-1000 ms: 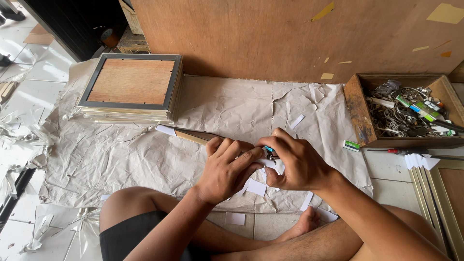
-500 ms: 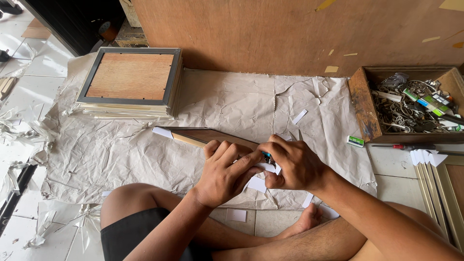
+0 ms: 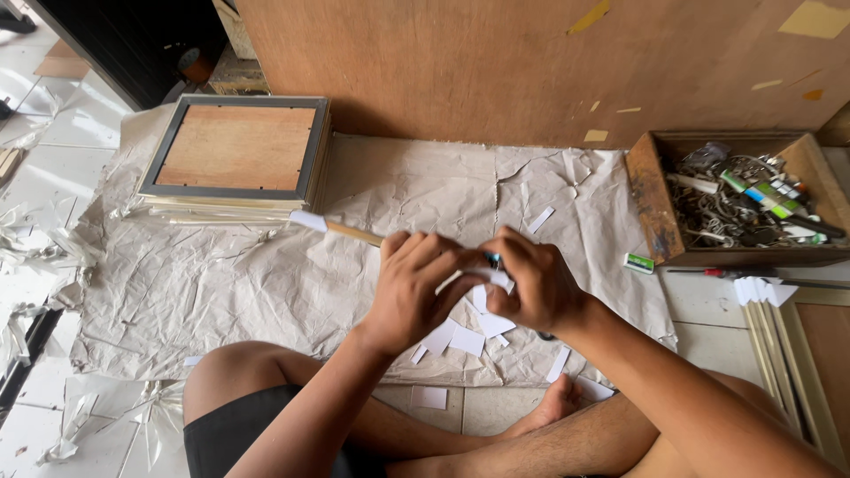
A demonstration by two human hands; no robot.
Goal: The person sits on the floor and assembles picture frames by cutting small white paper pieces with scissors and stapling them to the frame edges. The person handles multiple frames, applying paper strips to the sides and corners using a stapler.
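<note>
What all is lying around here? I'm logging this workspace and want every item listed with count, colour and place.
Framed boards: a stack, exact count unclear, dark frame with brown backing on top, far left on the paper.
Crumpled paper sheet: one, grey-beige, spread on the tiled floor.
Wooden stick: one, tan with a white-wrapped end, running from the stack to the hands.
Paper slips: several, white, scattered under and around the hands.
Wooden box: one, brown, right, full of mixed metal bits and tools.
Frame strips: several, pale gold, right edge.
Plywood wall: one, brown, behind.
Left hand: gripping the stick.
Right hand: pinching a white slip at the stick.
</note>
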